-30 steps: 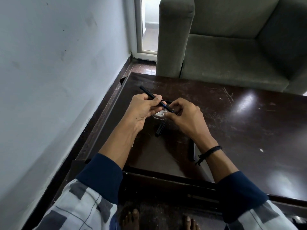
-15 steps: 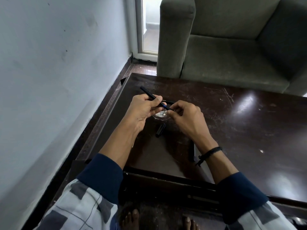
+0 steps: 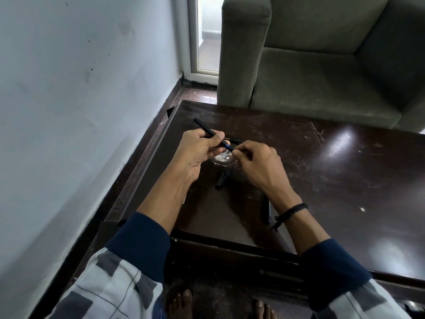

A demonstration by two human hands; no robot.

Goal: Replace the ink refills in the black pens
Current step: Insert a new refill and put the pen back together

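Observation:
My left hand grips a black pen barrel that points up and to the left over the dark table. A short blue refill end shows at the barrel's near end, and my right hand pinches it with its fingertips. A black pen cap lies on the table just below my hands. Another black pen lies beside my right wrist, partly hidden by it. A further black pen piece lies behind my fingers.
A small clear round dish sits on the table under my hands. A grey armchair stands behind the table. A white wall runs along the left. My bare feet show below the table's front edge.
My hands have stayed in place over the dish. My right fingertips have moved closer to the barrel, and less of the refill shows between the hands.

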